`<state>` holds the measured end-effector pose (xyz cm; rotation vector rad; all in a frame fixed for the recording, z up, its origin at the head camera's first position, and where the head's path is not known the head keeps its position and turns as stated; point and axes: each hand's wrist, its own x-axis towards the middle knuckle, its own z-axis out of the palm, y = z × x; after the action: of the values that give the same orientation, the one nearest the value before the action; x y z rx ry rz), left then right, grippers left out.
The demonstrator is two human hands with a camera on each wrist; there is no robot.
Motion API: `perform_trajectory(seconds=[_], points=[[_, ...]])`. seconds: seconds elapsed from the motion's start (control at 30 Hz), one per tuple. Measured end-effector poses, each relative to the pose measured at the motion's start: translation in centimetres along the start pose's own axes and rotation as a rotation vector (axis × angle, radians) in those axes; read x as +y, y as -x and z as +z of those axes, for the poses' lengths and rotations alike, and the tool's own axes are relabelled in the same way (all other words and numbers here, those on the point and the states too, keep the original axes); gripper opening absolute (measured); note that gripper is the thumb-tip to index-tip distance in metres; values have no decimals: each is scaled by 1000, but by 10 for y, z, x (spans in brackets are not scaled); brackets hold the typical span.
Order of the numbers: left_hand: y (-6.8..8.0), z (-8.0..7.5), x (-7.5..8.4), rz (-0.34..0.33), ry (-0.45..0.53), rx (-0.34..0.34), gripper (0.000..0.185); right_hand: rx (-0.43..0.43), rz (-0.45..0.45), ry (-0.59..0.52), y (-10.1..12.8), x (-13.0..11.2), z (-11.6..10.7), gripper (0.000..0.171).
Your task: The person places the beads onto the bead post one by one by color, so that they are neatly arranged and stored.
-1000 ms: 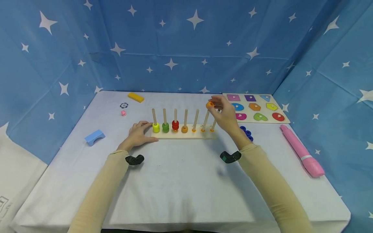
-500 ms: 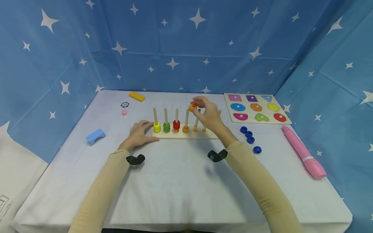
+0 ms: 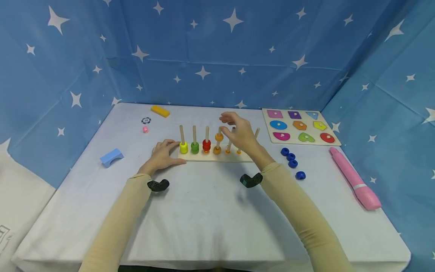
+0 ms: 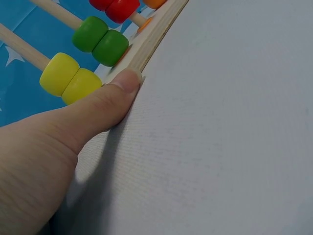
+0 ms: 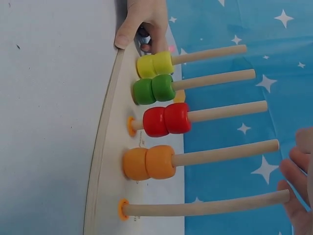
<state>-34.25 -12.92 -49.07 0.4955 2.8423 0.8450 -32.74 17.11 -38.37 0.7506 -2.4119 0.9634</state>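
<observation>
A wooden peg board (image 3: 217,156) stands mid-table with several upright pegs. From the left, the pegs carry yellow beads (image 3: 183,147), green beads (image 3: 195,147), red beads (image 3: 206,145) and orange beads (image 3: 219,136). My right hand (image 3: 238,130) hovers just right of the fourth peg's top, fingers loose, holding nothing. In the right wrist view two orange beads (image 5: 148,162) sit on that peg, and fingertips (image 5: 296,186) show near the peg tops. My left hand (image 3: 161,155) lies flat at the board's left end. Its thumb (image 4: 98,107) presses the board's front corner (image 4: 156,34) beside the yellow beads (image 4: 68,78).
Several loose blue beads (image 3: 290,160) lie right of the board. A shape puzzle (image 3: 289,130) sits at the back right, with a pink pen (image 3: 353,177) along the right edge. At the left are a blue arch block (image 3: 111,156), a yellow block (image 3: 160,110), a chip (image 3: 145,120) and a pink die (image 3: 145,129).
My right hand carried an orange bead leftward from the right-hand pegs to the fourth peg and let it go; the bead now sits on that peg. The left hand stayed put.
</observation>
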Motion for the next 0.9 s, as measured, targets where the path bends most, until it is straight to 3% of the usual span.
perform_trajectory(seconds=[0.57,0.73,0.9], points=[[-3,2,0,1,-15,4,95,105,38,-47,10,11,-20,29],[-1,2,-1,-5,-9,4,94,210,87,-103,16,22,-34,25],[-1,3,-1,-2,-20,-1,95,369,182,-153,24,39,-53,20]])
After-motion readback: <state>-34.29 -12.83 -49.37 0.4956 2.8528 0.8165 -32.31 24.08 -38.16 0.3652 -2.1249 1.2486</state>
